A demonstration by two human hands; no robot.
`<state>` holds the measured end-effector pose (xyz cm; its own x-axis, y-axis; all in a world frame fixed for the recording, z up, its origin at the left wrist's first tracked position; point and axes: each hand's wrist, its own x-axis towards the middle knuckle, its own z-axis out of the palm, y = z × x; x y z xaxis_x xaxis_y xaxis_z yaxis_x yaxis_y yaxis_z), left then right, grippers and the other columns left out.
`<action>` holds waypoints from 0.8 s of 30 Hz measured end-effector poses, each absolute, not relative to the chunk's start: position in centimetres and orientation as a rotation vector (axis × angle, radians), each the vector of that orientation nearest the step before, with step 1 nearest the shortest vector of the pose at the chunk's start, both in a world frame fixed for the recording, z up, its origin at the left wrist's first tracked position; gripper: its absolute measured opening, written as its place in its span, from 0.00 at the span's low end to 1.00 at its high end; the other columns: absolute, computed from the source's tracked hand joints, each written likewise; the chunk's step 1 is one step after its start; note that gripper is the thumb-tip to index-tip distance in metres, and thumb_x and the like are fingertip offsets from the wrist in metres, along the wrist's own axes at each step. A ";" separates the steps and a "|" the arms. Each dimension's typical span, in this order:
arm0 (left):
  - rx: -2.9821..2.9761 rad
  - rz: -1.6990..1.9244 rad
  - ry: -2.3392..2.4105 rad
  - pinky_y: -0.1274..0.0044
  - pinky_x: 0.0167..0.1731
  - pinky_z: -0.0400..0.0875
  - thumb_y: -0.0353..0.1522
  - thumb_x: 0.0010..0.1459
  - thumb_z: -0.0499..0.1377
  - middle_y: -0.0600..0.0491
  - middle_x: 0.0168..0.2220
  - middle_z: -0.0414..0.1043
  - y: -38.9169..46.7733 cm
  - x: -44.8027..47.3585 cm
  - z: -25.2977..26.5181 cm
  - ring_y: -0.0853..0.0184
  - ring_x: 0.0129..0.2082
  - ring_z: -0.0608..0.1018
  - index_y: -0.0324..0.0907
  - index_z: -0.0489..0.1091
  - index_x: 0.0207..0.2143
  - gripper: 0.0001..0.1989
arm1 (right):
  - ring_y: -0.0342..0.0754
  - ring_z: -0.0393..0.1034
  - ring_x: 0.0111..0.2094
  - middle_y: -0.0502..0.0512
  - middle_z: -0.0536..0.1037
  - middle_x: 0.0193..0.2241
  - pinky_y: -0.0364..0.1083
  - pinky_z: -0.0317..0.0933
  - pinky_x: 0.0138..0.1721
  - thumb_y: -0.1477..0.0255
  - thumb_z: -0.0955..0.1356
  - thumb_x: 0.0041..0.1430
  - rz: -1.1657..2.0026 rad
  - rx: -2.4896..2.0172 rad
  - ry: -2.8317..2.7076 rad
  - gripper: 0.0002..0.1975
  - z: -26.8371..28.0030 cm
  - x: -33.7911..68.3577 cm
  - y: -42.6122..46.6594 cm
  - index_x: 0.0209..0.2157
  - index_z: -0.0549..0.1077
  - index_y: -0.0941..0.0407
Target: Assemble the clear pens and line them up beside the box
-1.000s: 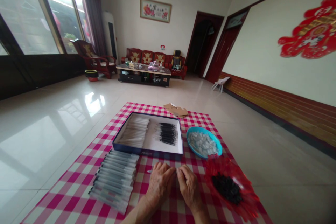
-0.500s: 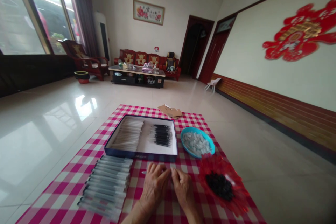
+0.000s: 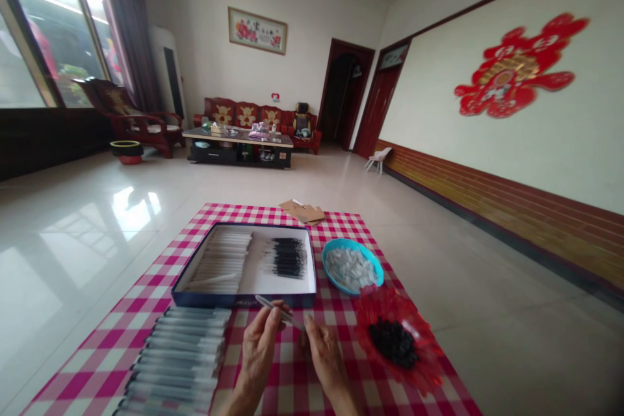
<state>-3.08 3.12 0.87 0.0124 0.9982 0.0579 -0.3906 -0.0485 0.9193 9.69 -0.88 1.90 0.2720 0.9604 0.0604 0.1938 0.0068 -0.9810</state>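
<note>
My left hand (image 3: 258,348) pinches a slim, pale pen (image 3: 264,302) between thumb and fingers. The pen slants, its far-left end raised toward the box. My right hand (image 3: 324,354) is closed at the pen's near-right end, its fingertips partly hidden. Left of my hands lies a row of clear pens with dark ends (image 3: 170,357). Beyond them, a shallow dark-blue box (image 3: 297,299) holds pale tubes (image 3: 224,260) on its left and thin black-and-clear pen refills (image 3: 289,259) on its right.
A blue bowl (image 3: 379,273) of clear-whitish pen caps (image 3: 351,266) and a red petal-edged bowl (image 3: 422,318) of small black pieces (image 3: 394,342) stand at the right. Brown cardboard (image 3: 305,212) lies on the far edge of the checked tablecloth (image 3: 97,351).
My hands have moved slightly apart, and the pen between them now shows, tilted upward at its left end. The camera view has shifted, moving the scene leftward.
</note>
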 end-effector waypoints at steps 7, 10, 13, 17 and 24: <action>0.671 1.280 0.737 0.79 0.26 0.70 0.44 0.47 0.66 0.55 0.26 0.72 3.4 -2.7 1.1 0.70 0.24 0.75 0.40 0.72 0.41 0.22 | 0.44 0.67 0.16 0.52 0.75 0.16 0.39 0.54 0.16 0.56 0.59 0.61 0.996 -1.550 -1.391 0.24 5.6 11.6 -1.6 0.22 0.73 0.57; 0.841 1.179 0.757 0.83 0.17 0.62 0.46 0.49 0.63 0.59 0.22 0.67 3.2 -2.5 0.8 0.74 0.18 0.68 0.41 0.69 0.48 0.27 | 0.45 0.71 0.21 0.51 0.77 0.21 0.40 0.60 0.22 0.64 0.62 0.59 0.501 -1.675 -1.538 0.14 7.6 15.0 0.5 0.28 0.75 0.56; 0.912 1.065 0.768 0.84 0.14 0.55 0.48 0.49 0.62 0.60 0.20 0.63 2.9 -2.2 0.3 0.77 0.15 0.62 0.40 0.68 0.51 0.31 | 0.50 0.74 0.34 0.55 0.80 0.31 0.45 0.64 0.36 0.72 0.62 0.59 0.227 -1.869 -1.596 0.10 8.7 18.8 4.4 0.34 0.75 0.55; 0.995 0.995 0.722 0.84 0.15 0.51 0.50 0.48 0.62 0.61 0.17 0.59 2.6 -1.7 0.3 0.77 0.15 0.58 0.37 0.71 0.46 0.30 | 0.51 0.73 0.38 0.58 0.78 0.34 0.50 0.65 0.42 0.72 0.67 0.59 0.188 -2.148 -1.614 0.05 7.9 22.2 8.9 0.33 0.75 0.58; 1.244 1.084 0.743 0.82 0.18 0.54 0.50 0.54 0.58 0.58 0.17 0.63 2.4 -1.6 0.1 0.74 0.18 0.60 0.37 0.74 0.42 0.26 | 0.50 0.70 0.44 0.57 0.71 0.49 0.53 0.67 0.43 0.66 0.66 0.62 0.089 -2.361 -1.600 0.15 5.4 23.4 11.2 0.49 0.68 0.56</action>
<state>-1.62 2.44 0.13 0.3479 0.9311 0.1098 -0.2330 -0.0276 0.9721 23.37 11.18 5.37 0.3822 0.9176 0.1091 0.8999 -0.3428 -0.2697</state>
